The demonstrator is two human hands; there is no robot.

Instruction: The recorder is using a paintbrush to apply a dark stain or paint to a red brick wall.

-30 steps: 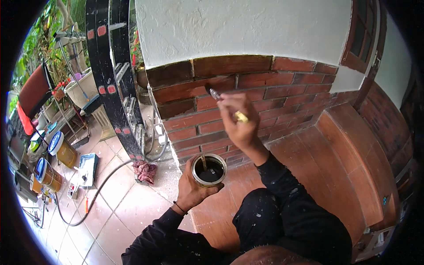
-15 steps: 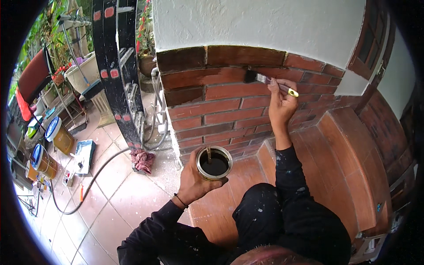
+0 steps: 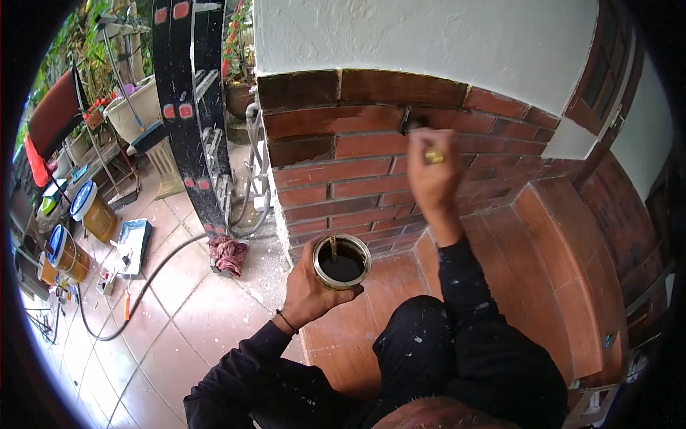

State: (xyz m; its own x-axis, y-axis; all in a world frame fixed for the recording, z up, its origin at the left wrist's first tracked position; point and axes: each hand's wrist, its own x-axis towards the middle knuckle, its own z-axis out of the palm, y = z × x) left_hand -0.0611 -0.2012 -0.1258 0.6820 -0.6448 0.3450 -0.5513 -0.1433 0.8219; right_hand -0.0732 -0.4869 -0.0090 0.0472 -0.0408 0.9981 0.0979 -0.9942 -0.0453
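My left hand [image 3: 312, 289] is wrapped round an open metal can [image 3: 341, 262] of dark brown liquid, held upright; a brown drip marks its inner rim. My right hand [image 3: 436, 171], smeared by motion, grips a paintbrush [image 3: 434, 155] by its pale yellow-ended handle. The dark bristles are at the brick wall [image 3: 371, 146], near the right end of a long brick in the second row, largely hidden behind the hand. Top-row bricks at the left are dark brown and glossy; the second-row brick [image 3: 321, 120] looks wet reddish brown, and lower bricks are a duller red.
White plaster wall [image 3: 429, 36] rises above the bricks. Terracotta steps [image 3: 514, 264] curve round at the right. To the left stand a black ladder [image 3: 176, 107], a crumpled rag [image 3: 227, 255], a hose [image 3: 153, 282], a paint tray [image 3: 134, 247] and lidded buckets [image 3: 100, 218].
My right hand has swung left and turned, so the brush handle now points toward me and the bristles are mostly hidden. The can has shifted slightly left in the view.
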